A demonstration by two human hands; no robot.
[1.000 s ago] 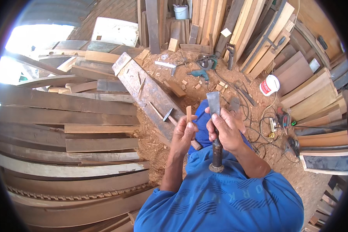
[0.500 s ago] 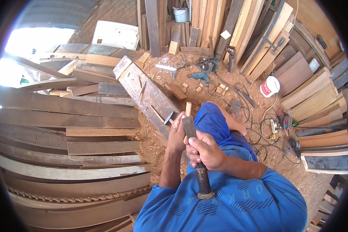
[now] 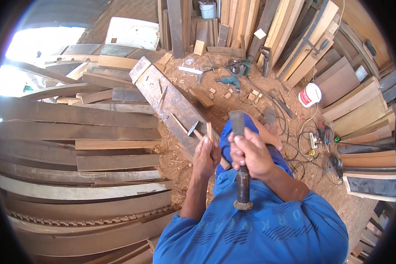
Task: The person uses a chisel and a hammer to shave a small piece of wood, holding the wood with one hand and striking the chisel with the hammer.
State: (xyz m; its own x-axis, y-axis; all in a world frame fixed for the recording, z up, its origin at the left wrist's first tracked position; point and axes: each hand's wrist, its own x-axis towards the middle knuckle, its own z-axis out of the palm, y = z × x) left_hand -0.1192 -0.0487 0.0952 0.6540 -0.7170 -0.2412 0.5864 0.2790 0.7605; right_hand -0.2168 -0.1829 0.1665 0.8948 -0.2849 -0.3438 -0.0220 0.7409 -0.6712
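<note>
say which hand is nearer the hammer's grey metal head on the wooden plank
Left: in this view, the left hand is just below and right of the hammer's head; the right hand, farther right.

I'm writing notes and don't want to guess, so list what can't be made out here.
Head view: the middle of the chisel, covered by the right hand.
Head view: the lower end of the wood strip, hidden by the left hand.
Head view: part of the hammer, behind the left hand.
Head view: what lies beyond the bright opening, washed out by glare.
</note>
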